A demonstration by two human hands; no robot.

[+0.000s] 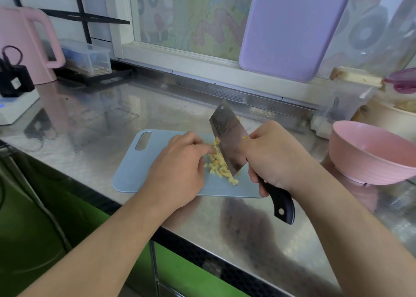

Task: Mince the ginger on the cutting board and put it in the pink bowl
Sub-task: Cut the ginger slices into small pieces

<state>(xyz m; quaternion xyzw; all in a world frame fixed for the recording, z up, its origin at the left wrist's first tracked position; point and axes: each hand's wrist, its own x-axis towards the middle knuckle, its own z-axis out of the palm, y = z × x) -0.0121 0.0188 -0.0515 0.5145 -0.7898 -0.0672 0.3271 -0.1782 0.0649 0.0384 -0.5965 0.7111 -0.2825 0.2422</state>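
- Gripping cleaver (227, 139) handle: right hand (273, 154), blade in ginger (219, 161) pile.
- Left hand (180, 170) fingers (203, 149) curled, touching ginger on cutting board (135, 168).
- Pink bowl (371, 152) on tabletop (101, 116), right of right-hand fingers.

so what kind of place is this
Most likely a home kitchen: a steel cleaver in the right hand chops pale ginger pieces on a blue plastic cutting board, on a stainless steel countertop with a pink electric kettle nearby.

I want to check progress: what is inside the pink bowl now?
The visible inside of the pink bowl looks bare; its near wall hides the bottom. The ginger lies on the cutting board.
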